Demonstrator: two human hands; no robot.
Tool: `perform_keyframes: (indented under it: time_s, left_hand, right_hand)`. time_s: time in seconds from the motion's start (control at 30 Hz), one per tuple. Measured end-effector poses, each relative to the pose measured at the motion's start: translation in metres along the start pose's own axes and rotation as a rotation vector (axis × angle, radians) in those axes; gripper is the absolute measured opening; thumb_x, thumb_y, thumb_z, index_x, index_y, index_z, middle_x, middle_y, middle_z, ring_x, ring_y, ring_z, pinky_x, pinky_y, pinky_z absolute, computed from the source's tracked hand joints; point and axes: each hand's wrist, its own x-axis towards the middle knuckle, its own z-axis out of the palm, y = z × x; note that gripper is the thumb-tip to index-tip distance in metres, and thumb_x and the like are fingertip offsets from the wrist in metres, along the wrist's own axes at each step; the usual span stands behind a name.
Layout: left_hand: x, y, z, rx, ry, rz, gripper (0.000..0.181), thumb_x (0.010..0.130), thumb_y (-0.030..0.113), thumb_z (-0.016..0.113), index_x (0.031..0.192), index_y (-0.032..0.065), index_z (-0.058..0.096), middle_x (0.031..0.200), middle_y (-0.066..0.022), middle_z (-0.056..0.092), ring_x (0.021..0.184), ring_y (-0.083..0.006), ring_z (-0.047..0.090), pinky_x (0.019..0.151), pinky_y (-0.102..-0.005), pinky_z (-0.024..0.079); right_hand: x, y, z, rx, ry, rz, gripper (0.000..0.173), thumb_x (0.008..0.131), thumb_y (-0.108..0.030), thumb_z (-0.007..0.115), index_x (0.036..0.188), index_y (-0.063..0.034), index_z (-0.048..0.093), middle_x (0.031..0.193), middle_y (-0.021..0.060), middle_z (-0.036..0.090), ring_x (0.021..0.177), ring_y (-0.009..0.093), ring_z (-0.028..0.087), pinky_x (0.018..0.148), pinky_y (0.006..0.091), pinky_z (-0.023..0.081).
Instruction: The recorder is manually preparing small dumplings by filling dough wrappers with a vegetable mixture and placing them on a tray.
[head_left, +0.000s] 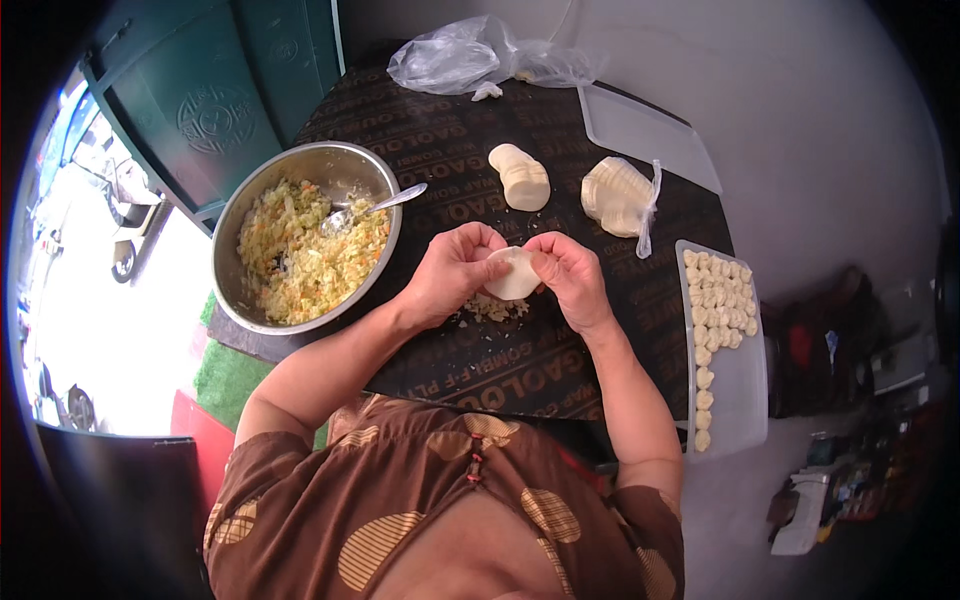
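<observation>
A thin round dough wrapper (514, 279) is held up between my two hands. My left hand (454, 262) pinches its left edge between thumb and fingers. On the opposite edge, my right hand (570, 276) grips it the same way. Beneath them, a small heap of chopped filling (495, 308) lies on the dark printed board tabletop (480, 375), with crumbs scattered round it. Beyond my hands stands a leaning stack of wrappers (520, 180). To its right, another stack of wrappers (615, 193) sits in a clear plastic bag.
At left, a steel bowl (396, 217) holds chopped vegetable filling with a metal spoon (401, 196) in it. A plastic tray (724, 397) at right carries several rows of small dumplings (716, 296). Farther back lie a translucent lid (645, 135) and crumpled plastic bags (465, 56).
</observation>
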Motion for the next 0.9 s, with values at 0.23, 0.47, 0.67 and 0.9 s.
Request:
perform_keyframes:
  time_s: [0.23,0.47,0.67,0.9]
  left_hand:
    - [0.0,-0.005,-0.001,0.073,-0.013,-0.01,0.018,0.092,0.007,0.063,0.107,-0.0037,0.06,0.089,-0.005,0.067,0.076,-0.0082,0.063,0.065,-0.0211,0.052]
    - [-0.003,0.004,0.001,0.305,0.029,0.042,0.012,0.094,0.005,0.059,0.103,-0.0017,0.064,0.082,0.0,0.064,0.071,-0.0027,0.055,0.06,-0.019,0.046]
    - [-0.002,0.0,-0.003,0.3,0.08,0.069,0.011,0.096,0.008,0.058,0.098,-0.0014,0.062,0.079,0.0011,0.062,0.067,-0.0033,0.054,0.059,-0.0194,0.046]
    - [0.0,0.002,-0.002,0.153,0.14,0.003,0.012,0.095,0.012,0.059,0.096,0.0,0.061,0.081,-0.0013,0.062,0.067,-0.0057,0.058,0.058,-0.0201,0.048]
  right_hand:
    - [0.001,0.012,-0.001,-0.09,0.071,-0.069,0.017,0.094,-0.018,0.065,0.093,-0.0015,0.06,0.078,-0.0034,0.058,0.067,0.002,0.048,0.059,0.0187,0.041]
    - [-0.001,0.012,0.004,-0.145,0.055,-0.083,0.017,0.095,-0.018,0.063,0.095,-0.0011,0.061,0.078,-0.0035,0.06,0.068,0.002,0.051,0.059,0.0187,0.042]
    - [-0.001,0.009,0.005,0.007,0.024,0.135,0.013,0.094,-0.015,0.064,0.095,-0.0022,0.063,0.076,-0.0043,0.061,0.063,0.001,0.05,0.056,0.0167,0.04]
    - [-0.002,0.01,0.0,-0.025,0.003,0.081,0.011,0.094,-0.012,0.063,0.091,-0.0017,0.062,0.075,-0.0051,0.059,0.064,0.0,0.049,0.056,0.0158,0.038]
